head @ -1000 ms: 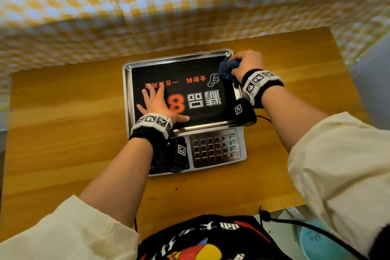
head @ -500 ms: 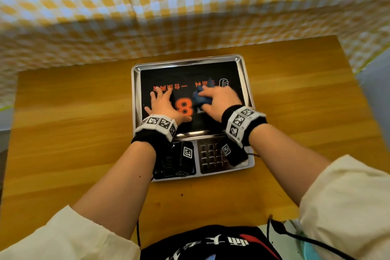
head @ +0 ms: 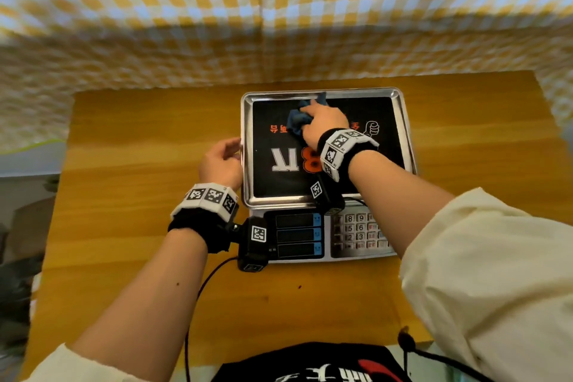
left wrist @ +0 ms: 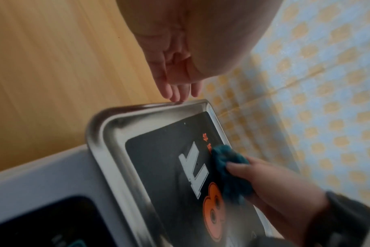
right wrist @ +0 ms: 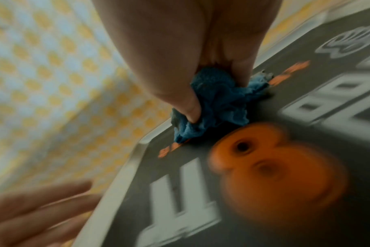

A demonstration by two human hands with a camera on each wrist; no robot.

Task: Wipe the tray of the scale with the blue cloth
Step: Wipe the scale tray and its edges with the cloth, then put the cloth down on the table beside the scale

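Observation:
The scale's steel tray (head: pixel 406 133) carries a black printed mat with white and orange characters. My right hand (head: pixel 322 121) grips the bunched blue cloth (head: pixel 296 121) and presses it on the far left part of the mat. The right wrist view shows the thumb dug into the blue cloth (right wrist: pixel 213 107), just beyond the orange figure. My left hand (head: pixel 221 161) is off the mat, beside the tray's left rim. In the left wrist view its straight fingertips (left wrist: pixel 175 93) touch the tray rim (left wrist: pixel 137 108) and hold nothing.
The scale's display and keypad (head: pixel 359 231) face me below the tray. It stands on a wooden table (head: pixel 139 164). A yellow-and-white checked cloth (head: pixel 279 9) hangs behind the table. A cable (head: pixel 198 288) trails from my left wrist across the near table.
My left hand lifted off the mat and moved to the tray's left rim. My right hand swept the cloth from the far right corner, through the middle, to the far left.

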